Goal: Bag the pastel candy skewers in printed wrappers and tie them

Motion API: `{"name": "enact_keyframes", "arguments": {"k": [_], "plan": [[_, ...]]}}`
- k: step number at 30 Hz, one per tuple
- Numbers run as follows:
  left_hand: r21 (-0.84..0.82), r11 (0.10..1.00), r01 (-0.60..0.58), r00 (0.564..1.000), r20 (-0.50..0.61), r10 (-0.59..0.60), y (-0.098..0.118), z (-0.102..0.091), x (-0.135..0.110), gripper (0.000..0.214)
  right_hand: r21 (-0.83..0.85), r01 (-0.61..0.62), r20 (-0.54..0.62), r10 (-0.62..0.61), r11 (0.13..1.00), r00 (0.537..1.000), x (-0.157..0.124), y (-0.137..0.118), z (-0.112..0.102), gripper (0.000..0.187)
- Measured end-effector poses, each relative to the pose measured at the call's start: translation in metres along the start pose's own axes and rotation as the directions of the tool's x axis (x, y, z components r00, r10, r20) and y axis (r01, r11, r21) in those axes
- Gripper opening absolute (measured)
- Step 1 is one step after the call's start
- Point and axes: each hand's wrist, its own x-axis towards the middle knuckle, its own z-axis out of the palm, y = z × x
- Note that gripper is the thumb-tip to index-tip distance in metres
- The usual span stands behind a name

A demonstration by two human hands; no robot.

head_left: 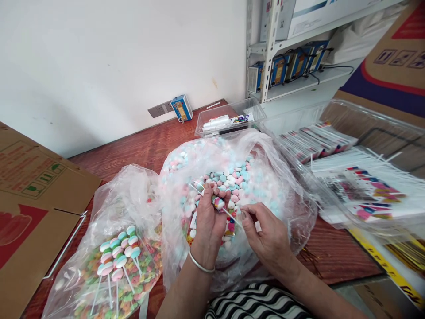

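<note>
Above an open clear plastic bag (292, 208) of pastel candies (236, 177), my left hand (210, 217) is closed around candy pieces (218, 203). A thin white stick (231, 215) runs from these candies toward my right hand (265, 230), whose thumb and forefinger pinch its end. More white stick shows past the left fingers, at the upper left. Under the hands lies a colourful printed packet (230, 227), partly hidden. To the left, several finished candy skewers (117, 254) with stacked pastel pieces rest on a bag of ring-shaped gummies (133, 292).
Cardboard boxes (40, 195) flank the reddish wooden table (139, 144). On the right a clear tray (332, 104) holds white sticks (352, 161) and printed packets. Behind the candy bag stands a smaller clear tray (229, 106). A blue device (182, 109) sits by the wall sockets.
</note>
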Motion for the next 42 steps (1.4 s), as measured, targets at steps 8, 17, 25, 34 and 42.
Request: {"name": "enact_keyframes", "arguments": {"k": [8, 17, 25, 34, 42], "plan": [[0.163, 0.984, -0.077, 0.994, 0.095, 0.062, -0.009, 0.016, -0.020, 0.025, -0.127, 0.082, 0.075, -0.073, 0.989, 0.994, 0.011, -0.004, 0.002, 0.012], [0.247, 0.968, -0.048, 0.992, 0.129, 0.017, -0.008, 0.006, -0.017, 0.025, -0.257, -0.012, 0.091, 0.037, 0.966, 0.995, 0.014, -0.003, 0.007, 0.017], [0.375, 0.908, 0.189, 0.968, 0.085, -0.237, -0.011, -0.021, -0.031, 0.049, -0.046, -0.321, 0.072, 0.323, 0.946, 0.944, 0.012, 0.009, 0.014, 0.010], [0.491, 0.861, 0.136, 0.988, 0.002, -0.157, -0.017, -0.033, -0.026, 0.061, -0.026, -0.103, 0.144, 0.105, 0.994, 0.984, 0.001, 0.024, 0.026, 0.011], [0.429, 0.896, 0.114, 0.993, -0.054, -0.101, -0.031, -0.034, -0.017, 0.052, -0.043, 0.265, 0.229, -0.248, 0.963, 0.941, -0.003, 0.035, 0.021, 0.023]]}}
